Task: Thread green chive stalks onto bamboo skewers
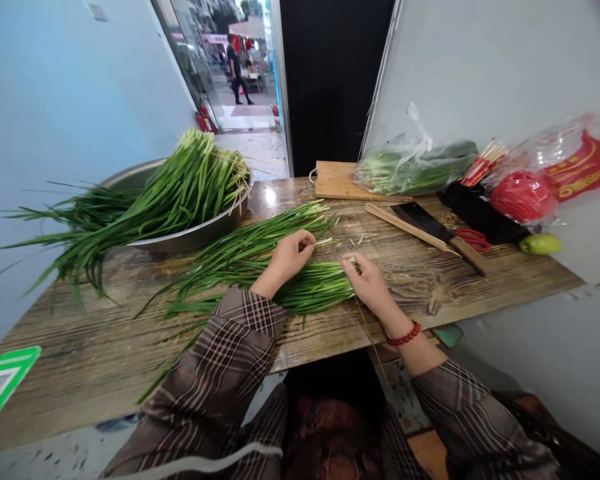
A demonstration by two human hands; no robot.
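Note:
Long green chives [245, 243] lie spread across the wooden table, their pale ends toward the right. My left hand [293, 255] is closed in a pinch on a chive stalk [323, 241] whose pale end sticks out to the right. Just right of it, my right hand [367, 280] has its thumb and fingers pinched at the pale ends of the nearer chive bunch [323, 287]. A thin wooden skewer [370, 330] slants down from beneath that hand past the table's front edge.
A metal basin [195, 239] heaped with chives stands at the left. Behind are a cutting board [335, 180] and bagged greens [420, 167]. To the right lie skewers [410, 229], a cleaver [423, 222], red scissors [474, 238] and a green fruit [541, 243].

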